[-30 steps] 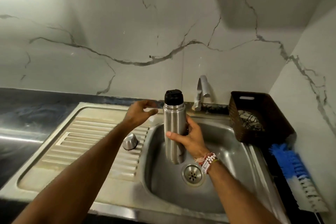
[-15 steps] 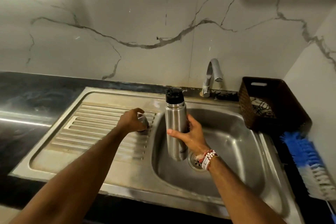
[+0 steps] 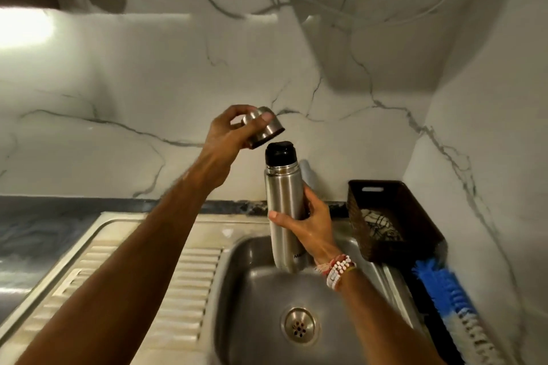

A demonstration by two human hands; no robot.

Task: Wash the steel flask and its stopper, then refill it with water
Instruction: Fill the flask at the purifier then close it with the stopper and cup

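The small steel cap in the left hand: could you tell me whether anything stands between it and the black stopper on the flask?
Nothing visible does. The small steel cap is tilted just above-left of the black stopper, open air between them.

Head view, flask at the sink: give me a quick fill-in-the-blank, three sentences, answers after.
1. The right hand holds the steel flask upright above the ____.
2. The left hand holds the steel ____ tilted just above the flask's top.
3. The black stopper is ____ the flask's neck.

Missing words: sink; cap; in
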